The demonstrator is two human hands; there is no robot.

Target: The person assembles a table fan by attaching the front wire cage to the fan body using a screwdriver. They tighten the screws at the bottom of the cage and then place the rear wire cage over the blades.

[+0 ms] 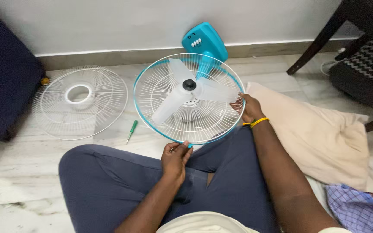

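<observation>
Fan (189, 97) is laid on the floor, tipped back against the person's lap, its blue base (206, 41) toward the wall; rear guard (152, 92) with blue rim is still on, three translucent blades (169, 105) exposed, black hub cap (189, 84) at centre. Judged light but awkward: thin wire guard likely springy and easily bent, plastic blades probably brittle at the roots, rim smooth and possibly slippery. Best taken at the rim on opposite sides, not by single wires or blades. Left hand (174, 159) is closed on the rim's near edge, thumb over the top, fingers curled beneath. Right hand (249, 108) is wrapped on the rim's right side, fingers partly hidden behind the wires; how tightly it is clamped cannot be told. Yellow bands (255, 122) are worn at that wrist. Front guard (80, 101) lies flat and apart on the floor to the left, near a dark bag (3, 73). Green screwdriver (131, 130) lies on the floor between the two guards, untouched. Beige cloth (320, 133) is spread at the right, just beside the fan; checked cloth (357, 209) lies near the lower right corner, chair leg (320, 39) beyond.
</observation>
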